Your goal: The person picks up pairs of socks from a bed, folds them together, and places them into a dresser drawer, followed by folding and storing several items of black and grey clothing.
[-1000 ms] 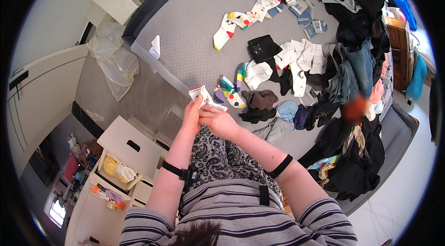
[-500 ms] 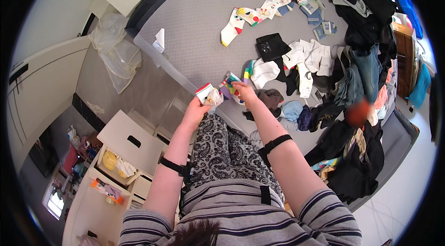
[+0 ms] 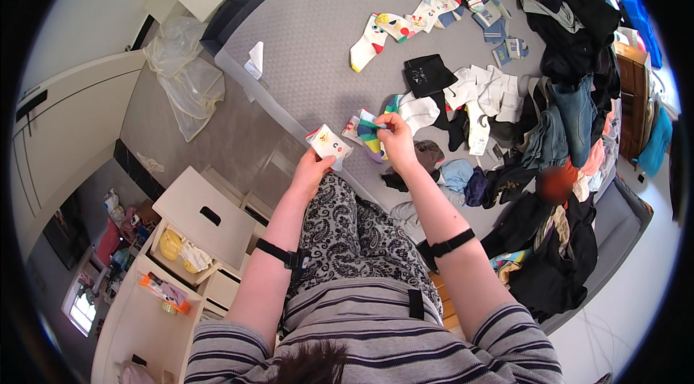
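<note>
In my left hand (image 3: 311, 173) is a white sock (image 3: 331, 145) with small coloured prints, gripped at its lower edge over the front of the bed. Close to its right, my right hand (image 3: 397, 142) pinches the top of a green, yellow and purple striped sock (image 3: 370, 135), whose lower part hangs down. Behind it, partly covered, shows another whitish patterned sock. Beyond my right hand lies a white sock (image 3: 418, 112) with a coloured end. Farther up the bed, printed white socks (image 3: 366, 44) form a slanting row, beside several blue-grey socks (image 3: 499, 28).
A quilted grey bed (image 3: 303, 44) stretches ahead. White socks (image 3: 488, 91) and a black folded cloth (image 3: 428, 74) lie mid-bed; clothes including jeans (image 3: 576, 124) pile up at right. On the left stand a cream cabinet (image 3: 195, 218) with open drawers and a plastic bag (image 3: 184, 80).
The white sock in my left hand has turned from bunched to flatter, its printed side showing. My right hand has drawn back slightly to the right, lifting the striped sock's top.
</note>
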`<state>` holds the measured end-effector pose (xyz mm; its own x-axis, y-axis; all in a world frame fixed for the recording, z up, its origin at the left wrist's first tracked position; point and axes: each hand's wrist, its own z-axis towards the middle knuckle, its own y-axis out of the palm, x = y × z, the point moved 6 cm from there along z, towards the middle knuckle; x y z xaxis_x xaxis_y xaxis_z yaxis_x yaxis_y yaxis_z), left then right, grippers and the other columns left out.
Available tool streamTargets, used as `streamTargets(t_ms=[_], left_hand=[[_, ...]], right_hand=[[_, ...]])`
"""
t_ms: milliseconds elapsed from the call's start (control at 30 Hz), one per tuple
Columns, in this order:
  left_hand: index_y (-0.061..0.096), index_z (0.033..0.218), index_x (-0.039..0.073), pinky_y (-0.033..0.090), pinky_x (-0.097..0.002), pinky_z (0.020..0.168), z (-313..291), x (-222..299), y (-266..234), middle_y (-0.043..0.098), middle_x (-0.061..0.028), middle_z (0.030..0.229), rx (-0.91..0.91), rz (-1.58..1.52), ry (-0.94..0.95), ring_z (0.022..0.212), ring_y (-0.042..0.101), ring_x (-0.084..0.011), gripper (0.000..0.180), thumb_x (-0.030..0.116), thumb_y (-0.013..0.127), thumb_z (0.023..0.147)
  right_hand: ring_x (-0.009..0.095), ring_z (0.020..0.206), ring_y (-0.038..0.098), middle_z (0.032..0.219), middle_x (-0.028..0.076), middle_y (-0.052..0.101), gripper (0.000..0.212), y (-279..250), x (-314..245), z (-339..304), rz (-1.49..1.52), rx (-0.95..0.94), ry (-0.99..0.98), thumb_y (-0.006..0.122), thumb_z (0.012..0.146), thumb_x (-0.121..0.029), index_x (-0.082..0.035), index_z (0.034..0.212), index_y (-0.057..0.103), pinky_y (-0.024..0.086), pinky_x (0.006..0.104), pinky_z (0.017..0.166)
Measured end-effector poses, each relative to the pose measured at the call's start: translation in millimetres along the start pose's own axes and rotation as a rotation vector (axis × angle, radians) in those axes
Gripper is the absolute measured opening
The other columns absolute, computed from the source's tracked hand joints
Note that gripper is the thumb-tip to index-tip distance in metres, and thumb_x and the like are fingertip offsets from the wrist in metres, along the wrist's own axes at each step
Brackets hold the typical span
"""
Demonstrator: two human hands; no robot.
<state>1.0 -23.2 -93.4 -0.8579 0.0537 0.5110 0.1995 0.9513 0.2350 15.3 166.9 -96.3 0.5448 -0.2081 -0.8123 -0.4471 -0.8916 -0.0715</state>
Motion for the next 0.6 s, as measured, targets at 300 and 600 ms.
streamTargets(t_ms=[300, 600], left_hand=[[0.047, 0.097, 0.002, 0.039, -0.0227, 0.064, -5, -1, 20, 0.051, -0.0027, 0.085, -0.065, -0.013, -0.161, 0.074, 0.048, -0.0093, 0.023, 0.017, 0.043, 0.080], [0.048, 0.098, 0.003, 0.039, -0.0221, 0.064, -11, 8, 31, 0.051, -0.0014, 0.083, -0.089, -0.161, -0.101, 0.074, 0.048, -0.0087, 0.025, 0.020, 0.040, 0.082]], right_hand=[[0.019, 0.102, 0.039, 0.108, 0.010, 0.039, 0.035, 42, -56, -43, 0.085, -0.487, -0.149, 0.041, 0.062, 0.012, -0.004, 0.092, 0.050, 0.034, 0.0254, 0.083], [0.029, 0.108, 0.035, 0.120, 0.017, 0.030, 0.048, 49, -28, -50, -0.434, -0.453, -0.175, 0.045, 0.057, 0.010, -0.009, 0.100, 0.049, 0.034, 0.0308, 0.084]])
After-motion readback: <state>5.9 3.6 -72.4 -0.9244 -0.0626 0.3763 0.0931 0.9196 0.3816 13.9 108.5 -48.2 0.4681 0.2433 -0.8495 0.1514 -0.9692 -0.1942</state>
